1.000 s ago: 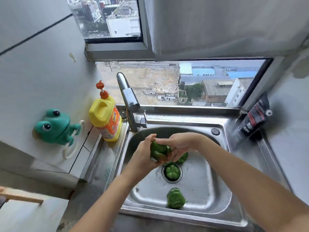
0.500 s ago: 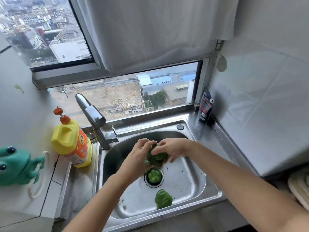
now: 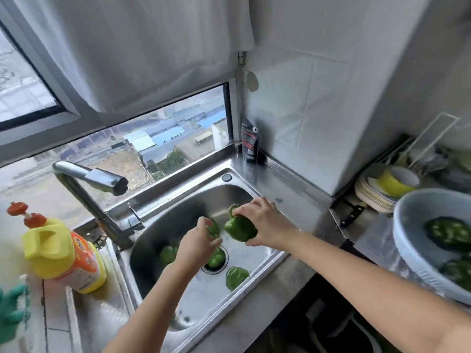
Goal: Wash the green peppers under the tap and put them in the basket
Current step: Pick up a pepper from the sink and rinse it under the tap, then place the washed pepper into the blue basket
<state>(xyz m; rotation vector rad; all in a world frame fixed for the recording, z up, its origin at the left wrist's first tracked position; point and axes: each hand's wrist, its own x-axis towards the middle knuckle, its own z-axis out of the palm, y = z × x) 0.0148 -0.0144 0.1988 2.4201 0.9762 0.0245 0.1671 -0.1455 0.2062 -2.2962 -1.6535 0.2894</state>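
My right hand (image 3: 265,225) grips a green pepper (image 3: 239,228) from above, holding it over the right side of the steel sink (image 3: 229,193). My left hand (image 3: 197,244) hovers over the drain with loosely curled fingers and holds nothing. Just past its fingertips sits another pepper (image 3: 213,229). More peppers lie in the sink: one at the left (image 3: 168,254), one on the drain (image 3: 216,258), one near the front (image 3: 235,276). The grey basket (image 3: 413,240) stands on the counter at the right with peppers (image 3: 446,233) inside. The tap (image 3: 102,180) points over the sink; no water stream shows.
A yellow detergent bottle (image 3: 63,258) and a green frog holder (image 3: 12,309) sit left of the sink. In the window corner leans a black pouch (image 3: 249,143). Stacked plates with a yellow bowl (image 3: 392,182) stand behind the basket.
Both hands held one pepper together over the drain. Now my left hand has let go and my right hand has carried the pepper to the right. The view swung right, revealing the basket.
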